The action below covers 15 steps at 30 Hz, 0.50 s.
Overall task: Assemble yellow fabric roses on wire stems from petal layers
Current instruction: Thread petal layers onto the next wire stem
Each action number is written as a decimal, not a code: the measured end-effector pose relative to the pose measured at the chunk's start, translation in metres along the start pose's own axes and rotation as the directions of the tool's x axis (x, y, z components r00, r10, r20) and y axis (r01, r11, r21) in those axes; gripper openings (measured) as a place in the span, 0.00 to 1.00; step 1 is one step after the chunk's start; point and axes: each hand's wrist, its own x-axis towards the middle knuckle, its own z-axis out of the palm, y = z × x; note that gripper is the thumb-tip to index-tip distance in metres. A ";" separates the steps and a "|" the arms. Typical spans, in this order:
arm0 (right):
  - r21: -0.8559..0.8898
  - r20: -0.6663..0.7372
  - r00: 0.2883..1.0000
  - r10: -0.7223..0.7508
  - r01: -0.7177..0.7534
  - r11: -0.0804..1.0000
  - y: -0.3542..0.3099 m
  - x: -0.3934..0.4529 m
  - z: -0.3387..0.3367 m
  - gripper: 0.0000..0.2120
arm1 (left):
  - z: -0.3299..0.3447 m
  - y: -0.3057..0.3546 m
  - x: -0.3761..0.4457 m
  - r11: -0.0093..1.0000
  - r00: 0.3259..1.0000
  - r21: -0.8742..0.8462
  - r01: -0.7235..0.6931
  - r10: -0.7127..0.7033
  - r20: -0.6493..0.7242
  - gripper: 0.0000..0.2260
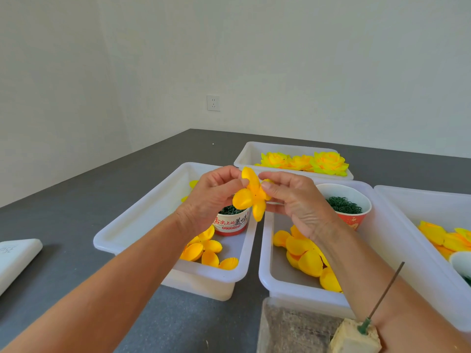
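Three finished yellow roses point(305, 161) already sit in the far bin point(244, 154), so it's partly done. Right now the left hand point(211, 197) and right hand point(295, 197) both pinch one yellow petal layer point(251, 196) above the trays. Wire stem point(384, 294) stands bare in its foam block point(354, 338), and plenty of loose petal layers point(308, 258) are left.

Wall socket point(213, 103) on the white wall — grey tabletop point(76, 200) below
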 end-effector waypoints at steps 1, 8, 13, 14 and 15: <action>0.057 -0.017 1.000 -0.004 0.005 0.998 0.000 0.000 -0.002 0.12 | 0.000 -0.001 0.001 1.000 1.000 0.016 0.001 -0.001 -0.018 0.04; -0.099 -0.169 0.978 -0.120 0.104 0.990 0.004 0.000 -0.004 0.09 | 0.000 -0.003 -0.001 0.992 0.998 0.120 0.039 -0.032 -0.060 0.03; 0.049 -0.041 0.998 -0.045 0.047 0.998 0.002 -0.001 -0.006 0.07 | 0.000 0.000 -0.002 0.984 0.993 0.173 0.040 -0.020 -0.116 0.05; 0.035 -0.027 0.998 -0.049 0.050 0.998 0.002 -0.002 -0.005 0.08 | 0.000 0.000 -0.002 0.982 0.993 0.186 0.044 -0.023 -0.117 0.04; 0.003 -0.023 0.998 -0.057 0.057 0.998 0.001 -0.003 -0.005 0.08 | 0.000 -0.001 -0.002 0.978 0.994 0.204 0.050 -0.029 -0.106 0.04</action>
